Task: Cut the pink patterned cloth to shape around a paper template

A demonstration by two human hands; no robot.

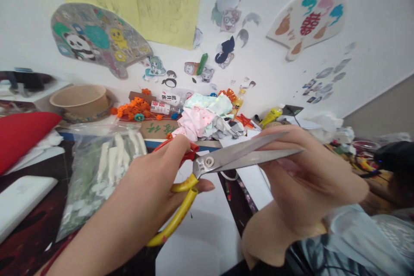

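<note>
My left hand is closed around the handles of a pair of scissors, one handle red and the other yellow. The blades point right and stand a little apart. At their tips is my right hand, fingers curled and pressed together beside and behind the blades. Whatever those fingers pinch, if anything, is hidden from this side. Below the hands, white paper sheets lie on the dark table.
To the left are a clear zip bag with pale pieces, a white box and a round tan container. Crumpled pastel cloth, orange fuzzy flowers and bottles line the wall. Clutter and a plastic bag are at right.
</note>
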